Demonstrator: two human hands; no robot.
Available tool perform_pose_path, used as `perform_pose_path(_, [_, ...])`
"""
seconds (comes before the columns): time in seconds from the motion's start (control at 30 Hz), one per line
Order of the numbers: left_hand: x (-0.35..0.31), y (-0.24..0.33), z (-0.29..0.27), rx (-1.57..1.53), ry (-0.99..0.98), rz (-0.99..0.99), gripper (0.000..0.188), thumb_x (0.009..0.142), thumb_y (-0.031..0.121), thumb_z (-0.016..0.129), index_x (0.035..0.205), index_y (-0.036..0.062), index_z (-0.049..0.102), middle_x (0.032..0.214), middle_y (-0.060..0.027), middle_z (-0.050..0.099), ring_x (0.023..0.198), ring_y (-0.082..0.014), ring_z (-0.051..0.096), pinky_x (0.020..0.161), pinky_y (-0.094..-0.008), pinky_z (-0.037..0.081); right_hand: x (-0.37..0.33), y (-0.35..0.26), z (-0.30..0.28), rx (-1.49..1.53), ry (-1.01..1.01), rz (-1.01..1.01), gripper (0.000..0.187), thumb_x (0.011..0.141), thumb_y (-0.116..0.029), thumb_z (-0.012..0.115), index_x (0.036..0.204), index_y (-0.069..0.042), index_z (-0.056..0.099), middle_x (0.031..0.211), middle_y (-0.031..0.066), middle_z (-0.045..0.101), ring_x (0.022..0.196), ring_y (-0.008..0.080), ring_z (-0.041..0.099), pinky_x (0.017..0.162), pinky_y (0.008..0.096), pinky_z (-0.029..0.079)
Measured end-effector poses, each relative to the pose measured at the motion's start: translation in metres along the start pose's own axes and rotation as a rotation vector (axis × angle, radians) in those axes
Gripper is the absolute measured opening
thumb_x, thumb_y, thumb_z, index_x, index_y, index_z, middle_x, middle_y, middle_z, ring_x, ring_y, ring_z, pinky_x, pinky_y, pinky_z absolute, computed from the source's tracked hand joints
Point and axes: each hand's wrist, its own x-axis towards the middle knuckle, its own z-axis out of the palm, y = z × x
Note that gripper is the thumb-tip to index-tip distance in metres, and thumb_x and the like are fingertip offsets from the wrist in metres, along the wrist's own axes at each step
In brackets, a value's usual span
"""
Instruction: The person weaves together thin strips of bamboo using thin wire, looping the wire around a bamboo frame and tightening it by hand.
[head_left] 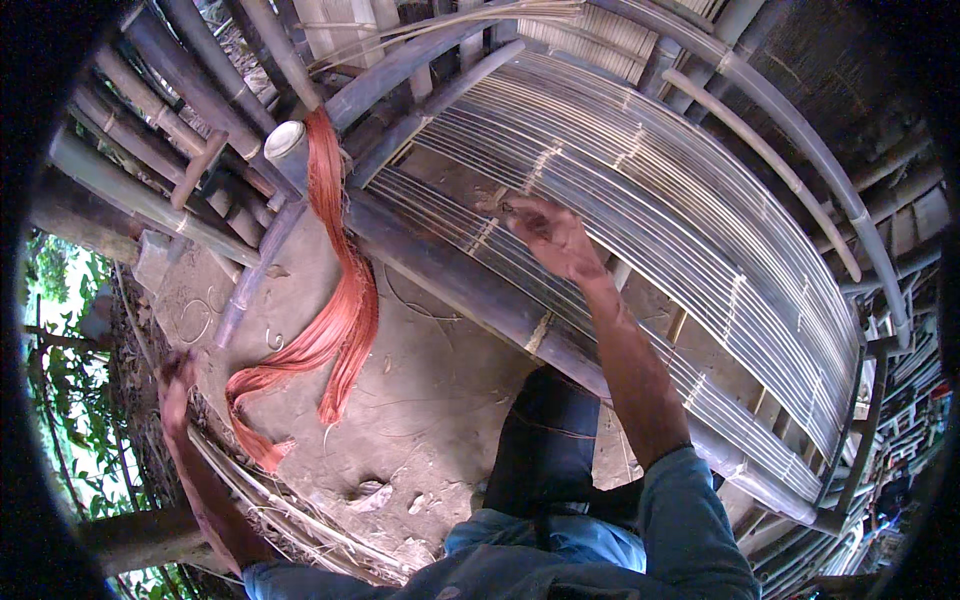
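My right hand (552, 235) is over the slatted bamboo bench (690, 240), near a tied joint by a gap in its slats. Its fingers are bent together; anything between them is too small to name. Far to the left, my left hand (178, 372) is raised beside the dirt floor's edge, its fingers smeared by motion. Between the hands, a long bundle of orange-red fibre strands (345, 285) hangs over the bench frame beside a cut bamboo end (285, 140). Its lower part splits into two tails. A thin reddish strand (565, 433) crosses my dark-trousered knee.
Bamboo poles (150, 150) form a rail at the upper left. A thick bamboo beam (450, 270) runs along the bench's near side. Dry leaves (370, 496) and thin strips (290, 515) lie on the dirt floor (420, 400). Green plants (75, 370) stand at far left.
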Motion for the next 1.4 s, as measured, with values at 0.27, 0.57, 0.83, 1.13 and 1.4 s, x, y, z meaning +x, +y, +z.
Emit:
perform_pose_path(0.27, [-0.146, -0.146, -0.101, 1.156, 0.352, -0.693, 0.036, 0.091, 0.032, 0.067, 0.116, 0.0062, 0.07, 0.104, -0.0154, 0.072, 0.1, -0.0319, 0.069, 0.087, -0.043, 0.053, -0.006, -0.043, 0.001, -0.441, -0.043, 0.621, 0.052, 0.092, -0.044, 0.071, 0.122, -0.002, 0.068, 0.129, 0.0164, 0.067, 0.122, 0.0225, 0.061, 0.104, 0.0336, 0.047])
perform_pose_path(0.57, [-0.009, 0.018, 0.304, -0.287, -0.191, -0.12, 0.067, 0.089, 0.023, 0.076, 0.146, 0.0093, 0.044, 0.134, -0.0118, 0.055, 0.115, -0.0224, 0.06, 0.085, -0.0353, 0.056, -0.022, 0.004, -0.014, -0.416, 0.034, 0.482, 0.05, 0.09, -0.046, 0.072, 0.119, -0.005, 0.069, 0.117, 0.0132, 0.072, 0.109, 0.0274, 0.067, 0.098, 0.0383, 0.051])
perform_pose_path(0.83, [0.002, 0.099, 0.38, -0.132, -0.75, -0.363, 0.03, 0.095, 0.023, 0.07, 0.118, 0.0052, 0.064, 0.102, -0.0059, 0.069, 0.091, -0.0187, 0.066, 0.088, -0.0323, 0.053, -0.032, 0.051, -0.016, -0.884, 0.132, 0.272, 0.047, 0.083, -0.054, 0.075, 0.105, -0.013, 0.074, 0.09, 0.0156, 0.074, 0.08, 0.0362, 0.072, 0.076, 0.0458, 0.059])
perform_pose_path(1.13, [-0.009, 0.205, 0.369, -0.279, -0.638, -0.03, 0.031, 0.103, 0.027, 0.057, 0.086, 0.0033, 0.069, 0.09, -0.0019, 0.068, 0.083, -0.0141, 0.061, 0.078, -0.0286, 0.047, -0.032, 0.018, -0.002, -0.747, 0.164, 0.303, 0.048, 0.086, -0.06, 0.067, 0.1, -0.015, 0.076, 0.093, 0.0199, 0.073, 0.088, 0.0422, 0.07, 0.08, 0.0488, 0.058])
perform_pose_path(1.4, [0.017, 0.089, 0.312, -1.274, -0.628, -0.186, 0.038, 0.103, 0.035, 0.05, 0.087, 0.0044, 0.066, 0.081, -0.005, 0.064, 0.077, -0.0191, 0.06, 0.071, -0.0342, 0.049, -0.039, -0.001, -0.009, -0.905, 0.12, 0.504, 0.033, 0.086, -0.045, 0.073, 0.103, -0.017, 0.078, 0.092, 0.0149, 0.075, 0.094, 0.0335, 0.071, 0.083, 0.0402, 0.056])
